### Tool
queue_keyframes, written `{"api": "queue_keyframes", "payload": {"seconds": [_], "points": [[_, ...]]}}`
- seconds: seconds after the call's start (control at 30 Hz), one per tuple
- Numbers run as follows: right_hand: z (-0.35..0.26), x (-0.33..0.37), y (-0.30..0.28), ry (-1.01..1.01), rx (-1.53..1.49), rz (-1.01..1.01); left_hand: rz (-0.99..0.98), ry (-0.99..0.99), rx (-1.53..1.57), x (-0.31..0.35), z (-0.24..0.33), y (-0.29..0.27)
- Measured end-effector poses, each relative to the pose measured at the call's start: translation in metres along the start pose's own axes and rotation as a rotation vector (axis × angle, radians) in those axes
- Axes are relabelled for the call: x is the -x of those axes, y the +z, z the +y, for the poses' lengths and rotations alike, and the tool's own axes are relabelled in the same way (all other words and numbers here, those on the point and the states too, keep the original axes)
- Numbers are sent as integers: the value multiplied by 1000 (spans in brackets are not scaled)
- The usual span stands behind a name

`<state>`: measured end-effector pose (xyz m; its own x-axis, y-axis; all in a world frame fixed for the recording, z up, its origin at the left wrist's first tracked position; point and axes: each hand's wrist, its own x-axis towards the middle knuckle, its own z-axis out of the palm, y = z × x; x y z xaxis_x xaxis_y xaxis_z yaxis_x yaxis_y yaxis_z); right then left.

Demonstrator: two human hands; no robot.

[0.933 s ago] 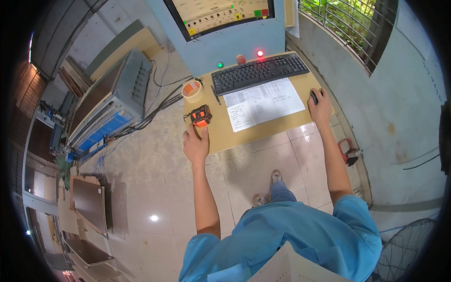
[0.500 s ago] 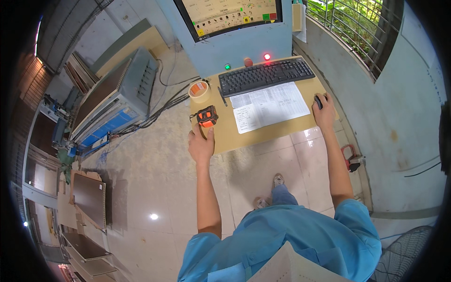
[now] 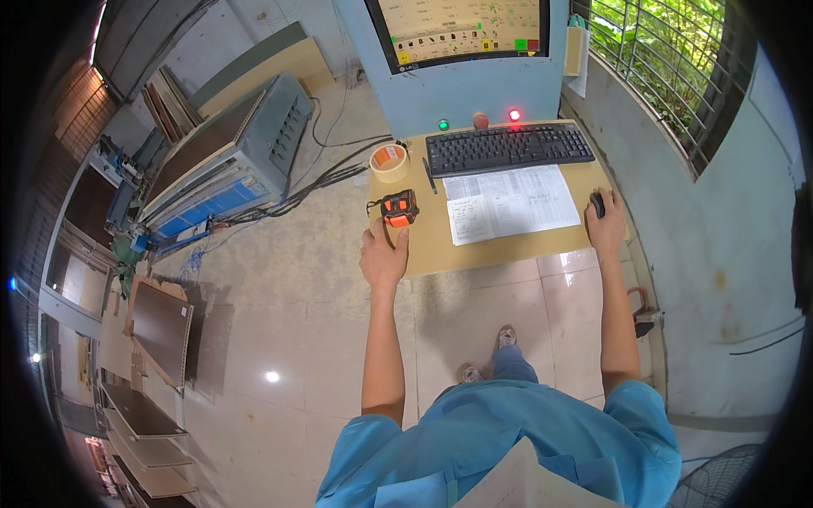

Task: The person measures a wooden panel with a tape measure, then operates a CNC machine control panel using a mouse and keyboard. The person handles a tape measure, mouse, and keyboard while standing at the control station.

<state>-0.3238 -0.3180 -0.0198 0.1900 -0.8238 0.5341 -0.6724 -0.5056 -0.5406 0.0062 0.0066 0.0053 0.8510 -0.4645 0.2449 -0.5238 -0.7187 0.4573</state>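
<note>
At the right end of a yellow-brown desk board [image 3: 432, 254], my right hand [image 3: 606, 222] rests over a black computer mouse [image 3: 598, 203], fingers around it. My left hand [image 3: 384, 256] lies on the board's left front corner, thumb and fingers apart, holding nothing. Just beyond its fingertips sits an orange and black tape measure [image 3: 397, 208]. Behind that stands a roll of tape [image 3: 389, 162], pale with an orange core. A dark pen [image 3: 429, 175] lies beside printed paper sheets [image 3: 517, 203]. The black keyboard [image 3: 508, 147] stretches along the back of the board.
A blue cabinet [image 3: 406, 97] holds a lit screen [image 3: 466, 34], a green light [image 3: 443, 124], a red knob [image 3: 480, 121] and a lit red light [image 3: 515, 115]. A barred window [image 3: 660, 68] is at right. Left are a grey-blue machine [image 3: 229, 161], cables [image 3: 318, 188] and leaning panels [image 3: 161, 330].
The head view has turned slightly, so the desk and its items sit farther right in the picture. Both hands keep their places, the right one still on the mouse.
</note>
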Motion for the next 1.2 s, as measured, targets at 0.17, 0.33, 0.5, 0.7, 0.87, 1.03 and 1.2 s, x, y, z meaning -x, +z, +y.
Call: {"api": "queue_keyframes", "payload": {"seconds": [0.17, 0.33, 0.5, 0.7, 0.87, 1.03, 1.2], "points": [[-2, -1, -1, -1, -9, -6, 20, 9, 5, 1, 2, -1], [-3, -1, -4, -2, -24, -21, 46, 26, 16, 3, 1, -1], [-2, -1, -3, -26, -15, -12, 48, 21, 10, 3, 1, 0], [16, 0, 8, -62, -28, 40, -12, 14, 24, 0, -2, 4], [32, -10, 14, -123, -105, -57, -5, -21, -65, -1, -4, 6], [37, -11, 20, -119, 42, -3, 5, -10, 41, 3, -1, 2], [38, -11, 16, -118, 51, -49, 14, -7, 15, 2, 1, 1]]}}
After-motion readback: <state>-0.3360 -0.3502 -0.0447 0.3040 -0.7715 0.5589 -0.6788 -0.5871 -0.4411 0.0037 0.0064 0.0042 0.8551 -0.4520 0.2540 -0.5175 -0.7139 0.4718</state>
